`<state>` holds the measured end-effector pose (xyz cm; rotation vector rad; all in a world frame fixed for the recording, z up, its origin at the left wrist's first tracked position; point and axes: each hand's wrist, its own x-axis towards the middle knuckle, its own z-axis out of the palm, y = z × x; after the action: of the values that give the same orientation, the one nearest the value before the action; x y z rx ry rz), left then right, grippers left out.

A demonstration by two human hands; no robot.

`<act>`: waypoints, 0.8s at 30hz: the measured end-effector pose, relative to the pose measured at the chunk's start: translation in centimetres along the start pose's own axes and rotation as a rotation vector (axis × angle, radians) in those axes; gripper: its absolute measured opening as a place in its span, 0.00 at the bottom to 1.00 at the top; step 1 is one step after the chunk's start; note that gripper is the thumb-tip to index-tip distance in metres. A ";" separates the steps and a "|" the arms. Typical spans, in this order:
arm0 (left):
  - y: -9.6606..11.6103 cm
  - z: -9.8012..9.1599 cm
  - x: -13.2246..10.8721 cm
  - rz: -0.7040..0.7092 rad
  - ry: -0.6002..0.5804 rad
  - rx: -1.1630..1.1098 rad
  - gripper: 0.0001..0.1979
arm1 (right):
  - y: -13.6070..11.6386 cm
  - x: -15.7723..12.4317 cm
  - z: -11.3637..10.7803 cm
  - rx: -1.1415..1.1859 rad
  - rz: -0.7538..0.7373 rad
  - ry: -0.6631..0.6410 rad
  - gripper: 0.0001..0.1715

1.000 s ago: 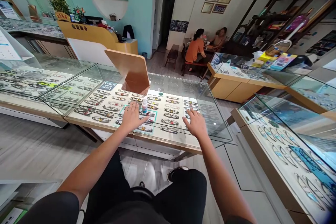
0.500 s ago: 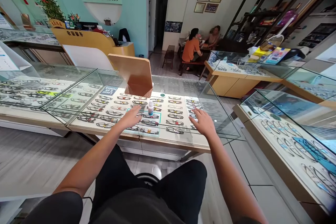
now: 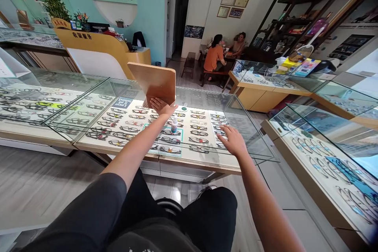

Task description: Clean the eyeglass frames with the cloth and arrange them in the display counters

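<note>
My left hand (image 3: 162, 106) is stretched forward to the lower part of an upright, tilted brown wooden board (image 3: 158, 80) standing on the glass display case (image 3: 203, 93). Its fingers are spread; whether they press on the board or only lie in front of it, I cannot tell. My right hand (image 3: 232, 139) rests on the case's glass top at the right, fingers apart and holding nothing. Between my hands stands a small white bottle (image 3: 174, 125) with a blue label. Under the glass lie rows of eyeglasses (image 3: 198, 139).
A small clear item with a green base (image 3: 184, 107) stands right of the board. More glass cases (image 3: 327, 141) line the right and left. Behind are a yellow counter (image 3: 94, 47) and two people at a table, one in an orange top (image 3: 215, 59).
My left hand has moved forward and right, from the glass beside the bottle to the wooden board. My right hand stays over the glass. The view has shifted slightly.
</note>
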<state>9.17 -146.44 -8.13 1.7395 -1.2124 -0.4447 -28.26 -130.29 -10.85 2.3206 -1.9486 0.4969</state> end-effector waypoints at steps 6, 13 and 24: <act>-0.6 0.8 0.2 0.042 -0.026 0.044 0.39 | 0.7 -0.1 0.5 0.004 -0.030 0.028 0.33; -2.1 -1.5 3.5 0.000 0.047 0.134 0.55 | 1.8 -0.1 1.3 0.019 -0.065 0.064 0.34; -7.2 -11.0 10.4 -0.089 0.055 0.245 0.62 | 2.0 0.0 1.2 0.030 -0.053 0.054 0.36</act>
<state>25.55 -149.63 -6.59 2.0065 -1.1929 -0.3076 -29.92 -130.98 -12.31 2.3442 -1.8640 0.5819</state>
